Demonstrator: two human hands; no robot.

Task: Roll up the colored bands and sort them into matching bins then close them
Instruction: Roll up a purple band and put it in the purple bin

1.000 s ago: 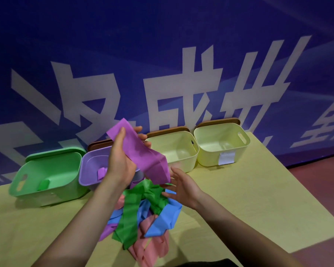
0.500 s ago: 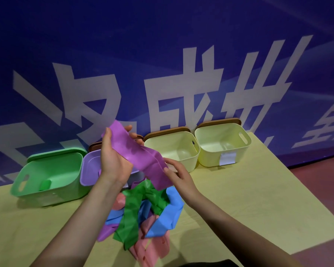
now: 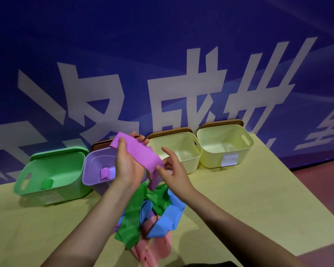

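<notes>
The left hand (image 3: 126,164) pinches the top end of a purple band (image 3: 137,153), held up over the purple bin (image 3: 96,170). The band looks thin, light and limp, best taken flat across its width. The right hand (image 3: 174,170), fingers loose, touches its lower fold above the pile (image 3: 152,212) on the bench (image 3: 258,199).

Blue wall (image 3: 162,45) with large white characters (image 3: 210,89), yellow-green table (image 3: 258,199) set against it, dark red floor (image 3: 326,182) at right, dim light

Dim bluish light, soft shadows, wide-angle bending at edges, slight blur
</notes>
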